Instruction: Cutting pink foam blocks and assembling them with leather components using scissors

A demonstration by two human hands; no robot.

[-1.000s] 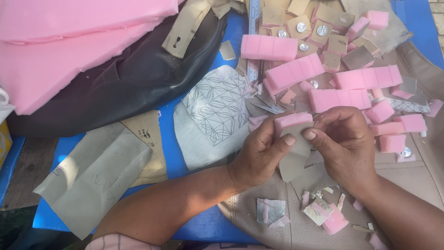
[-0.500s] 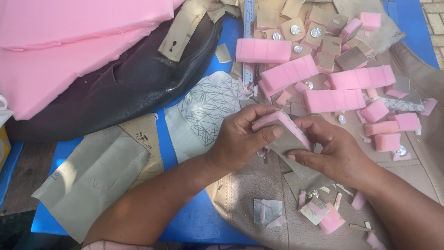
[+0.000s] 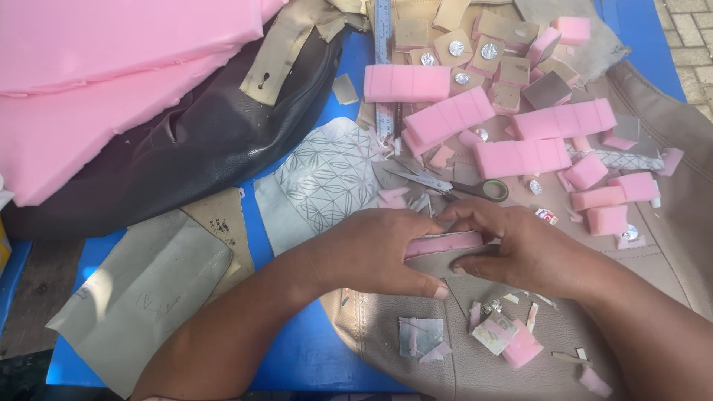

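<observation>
Both hands meet at the near middle of the table over a beige leather piece (image 3: 475, 364). The left hand (image 3: 375, 252) and the right hand (image 3: 520, 249) pinch a small pink foam strip (image 3: 444, 243) between them — fingers closed on its ends. Just beyond lie scissors (image 3: 453, 186) — green-handled — and farther off, pink foam blocks (image 3: 520, 156). Large pink foam sheets (image 3: 111, 67) fill the far left.

We see only one label (image 3: 547, 216): a tiny rectangular tag in white, red and blue, lying flat on the beige leather toward the counter's right edge, just below the pink foam blocks. We find no packages, signs or screens.
</observation>
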